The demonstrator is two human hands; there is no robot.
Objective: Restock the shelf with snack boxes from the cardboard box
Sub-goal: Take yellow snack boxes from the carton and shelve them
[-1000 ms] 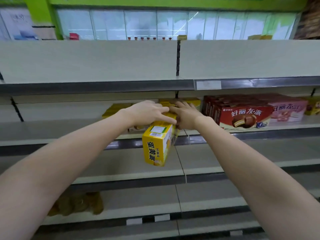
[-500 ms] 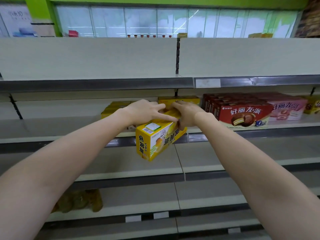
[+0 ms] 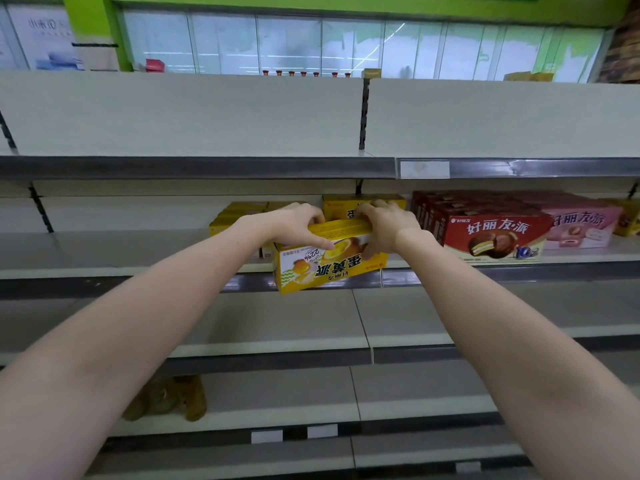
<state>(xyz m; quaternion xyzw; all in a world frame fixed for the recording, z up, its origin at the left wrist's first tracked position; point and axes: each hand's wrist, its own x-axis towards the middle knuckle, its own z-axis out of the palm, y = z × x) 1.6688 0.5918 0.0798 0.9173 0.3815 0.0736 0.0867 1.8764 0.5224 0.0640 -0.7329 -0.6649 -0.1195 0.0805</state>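
We see both hands grasping one yellow snack box [image 3: 330, 263] at the front edge of the shelf [image 3: 104, 252]. The left hand [image 3: 294, 225] curls over the box's upper left edge, thumb pressed on its front face; the right hand [image 3: 388, 225] grips the upper right end. The box's print faces us upside down. Behind it, farther back, stand more yellow boxes [image 3: 346, 206]; to the right sit red boxes [image 3: 495, 233] and a pink box [image 3: 585, 226].
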